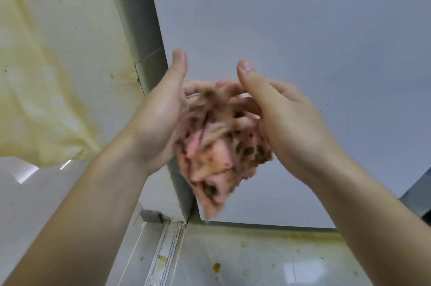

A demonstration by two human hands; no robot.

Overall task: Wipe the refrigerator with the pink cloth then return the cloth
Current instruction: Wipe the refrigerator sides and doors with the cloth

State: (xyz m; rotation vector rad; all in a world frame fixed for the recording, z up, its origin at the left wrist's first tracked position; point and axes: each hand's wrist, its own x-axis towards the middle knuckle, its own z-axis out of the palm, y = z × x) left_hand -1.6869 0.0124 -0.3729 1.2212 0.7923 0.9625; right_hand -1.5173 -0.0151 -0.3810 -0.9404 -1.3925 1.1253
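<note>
The white refrigerator (303, 52) fills the view, its big lower door facing us, smooth and mostly clean-looking, though a few tiny specks show toward its right side. To the left, the pale wall (58, 52) carries broad yellowish stains. Below, the tiled floor (256, 262) is dotted with yellow drips, one round spot (217, 267) standing out.

Now the hands, both raised just in front of the door. The left hand (161, 117) cups the pink cloth (217, 152) from its side, thumb up, fingers wrapped behind it. The right hand (286, 127) grasps it from the other side, fingers curled into the folds.

The cloth is bunched between the palms, off the door, not pressed to it. It's pink with dark spots, crumpled and blurred, one corner dangling down.

My read: they're gathering it into a pad. How much wiping is done I can't tell; returning the cloth is certainly left.
</note>
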